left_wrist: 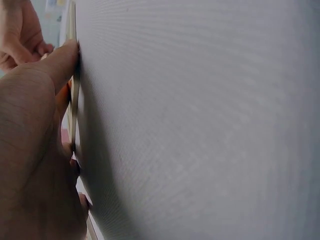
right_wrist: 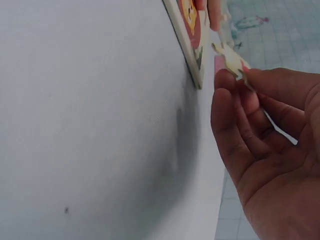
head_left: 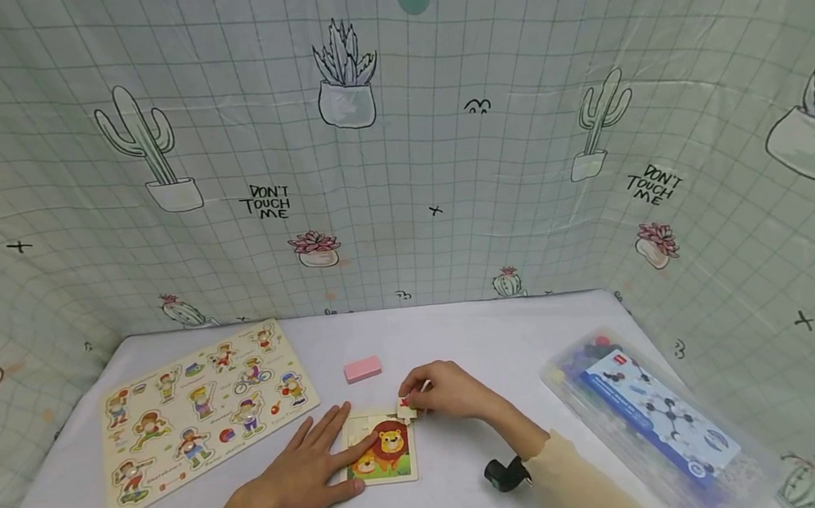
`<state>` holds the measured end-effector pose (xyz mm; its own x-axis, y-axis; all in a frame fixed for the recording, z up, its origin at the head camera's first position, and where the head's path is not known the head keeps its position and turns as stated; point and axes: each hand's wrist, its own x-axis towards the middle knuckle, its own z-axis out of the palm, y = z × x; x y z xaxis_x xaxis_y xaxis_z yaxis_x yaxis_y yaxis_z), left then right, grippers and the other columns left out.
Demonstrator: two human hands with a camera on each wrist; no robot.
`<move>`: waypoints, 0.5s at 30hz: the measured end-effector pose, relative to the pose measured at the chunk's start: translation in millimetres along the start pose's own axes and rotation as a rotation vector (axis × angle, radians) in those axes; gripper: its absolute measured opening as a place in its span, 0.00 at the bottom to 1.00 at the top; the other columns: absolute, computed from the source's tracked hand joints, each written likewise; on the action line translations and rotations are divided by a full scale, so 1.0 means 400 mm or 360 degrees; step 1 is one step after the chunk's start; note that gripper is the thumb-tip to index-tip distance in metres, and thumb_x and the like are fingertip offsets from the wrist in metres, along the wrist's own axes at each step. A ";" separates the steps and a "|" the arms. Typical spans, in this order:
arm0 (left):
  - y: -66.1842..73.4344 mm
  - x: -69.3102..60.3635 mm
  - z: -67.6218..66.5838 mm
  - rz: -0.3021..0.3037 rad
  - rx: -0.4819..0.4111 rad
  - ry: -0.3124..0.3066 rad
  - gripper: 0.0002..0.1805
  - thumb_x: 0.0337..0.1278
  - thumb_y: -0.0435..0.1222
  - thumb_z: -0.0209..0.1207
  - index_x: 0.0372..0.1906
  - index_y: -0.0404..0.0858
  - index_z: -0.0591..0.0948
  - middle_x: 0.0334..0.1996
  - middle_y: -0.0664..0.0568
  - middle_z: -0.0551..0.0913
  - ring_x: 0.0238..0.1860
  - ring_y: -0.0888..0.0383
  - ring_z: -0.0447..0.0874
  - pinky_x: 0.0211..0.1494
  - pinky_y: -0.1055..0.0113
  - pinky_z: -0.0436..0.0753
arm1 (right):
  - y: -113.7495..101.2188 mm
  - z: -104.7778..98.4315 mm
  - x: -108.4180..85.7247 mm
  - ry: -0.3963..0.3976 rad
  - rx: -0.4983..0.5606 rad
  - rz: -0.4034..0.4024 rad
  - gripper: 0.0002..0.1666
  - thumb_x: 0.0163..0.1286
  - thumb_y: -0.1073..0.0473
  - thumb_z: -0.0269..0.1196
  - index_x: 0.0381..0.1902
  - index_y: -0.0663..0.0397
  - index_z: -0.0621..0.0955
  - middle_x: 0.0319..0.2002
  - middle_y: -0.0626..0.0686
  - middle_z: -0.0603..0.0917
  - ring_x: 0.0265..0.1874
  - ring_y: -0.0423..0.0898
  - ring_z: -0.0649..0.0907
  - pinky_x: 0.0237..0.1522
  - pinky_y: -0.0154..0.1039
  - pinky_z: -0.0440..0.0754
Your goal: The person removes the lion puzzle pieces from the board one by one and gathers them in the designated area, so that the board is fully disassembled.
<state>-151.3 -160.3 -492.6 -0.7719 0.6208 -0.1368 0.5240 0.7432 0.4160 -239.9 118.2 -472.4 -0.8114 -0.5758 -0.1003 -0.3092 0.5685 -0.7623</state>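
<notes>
A small square jigsaw puzzle point(head_left: 393, 461) with a lion picture lies in its wooden frame on the white table. My left hand point(head_left: 311, 470) rests over its left side, fingers spread, one finger stretched across the picture and the thumb at the lower edge. Above the upper right corner, my right hand point(head_left: 449, 392) pinches a pale puzzle piece point(right_wrist: 232, 60) with a red mark between thumb and fingers. In the right wrist view this piece is tilted and apart from the frame. The left wrist view shows the left thumb point(left_wrist: 65, 62) against the thin edge of the puzzle.
Behind the puzzle lies a pink block point(head_left: 363, 369). A large wooden board point(head_left: 202, 411) with pictures of children at sports is on the left. To the right sits a clear plastic case point(head_left: 660, 418) with a blue label. Patterned cloth point(head_left: 397, 163) hangs behind the table.
</notes>
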 end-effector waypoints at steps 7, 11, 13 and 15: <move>0.004 -0.003 -0.005 0.0002 -0.0014 -0.0001 0.35 0.70 0.62 0.49 0.77 0.59 0.63 0.81 0.39 0.43 0.80 0.40 0.40 0.76 0.36 0.45 | 0.032 -0.011 -0.018 -0.0005 0.0008 0.0150 0.03 0.67 0.61 0.66 0.33 0.51 0.86 0.25 0.45 0.84 0.22 0.41 0.83 0.27 0.35 0.81; -0.006 -0.001 0.010 0.0030 -0.0051 0.0044 0.34 0.69 0.62 0.50 0.77 0.61 0.63 0.81 0.39 0.44 0.80 0.40 0.40 0.75 0.36 0.44 | 0.038 -0.011 -0.025 -0.0011 0.0034 0.0218 0.04 0.66 0.62 0.66 0.31 0.53 0.86 0.23 0.48 0.84 0.20 0.41 0.83 0.27 0.36 0.82; -0.012 0.000 0.018 0.0044 -0.0066 0.0074 0.34 0.69 0.62 0.51 0.77 0.62 0.63 0.81 0.40 0.44 0.80 0.40 0.40 0.75 0.36 0.43 | 0.039 -0.009 -0.028 -0.0008 0.0045 0.0252 0.04 0.66 0.62 0.66 0.31 0.54 0.86 0.22 0.49 0.84 0.20 0.41 0.82 0.26 0.36 0.82; -0.016 0.000 0.023 0.0065 -0.0074 0.0094 0.34 0.69 0.62 0.51 0.77 0.63 0.63 0.81 0.39 0.45 0.80 0.39 0.40 0.74 0.34 0.44 | 0.037 -0.008 -0.032 -0.0003 0.0062 0.0289 0.05 0.66 0.62 0.66 0.30 0.54 0.86 0.21 0.50 0.84 0.19 0.42 0.82 0.26 0.37 0.83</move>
<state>-151.3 -162.8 -503.3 -0.7709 0.6335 -0.0661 0.5393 0.7044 0.4615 -235.7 135.7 -480.4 -0.8513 -0.4669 -0.2394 -0.1385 0.6401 -0.7557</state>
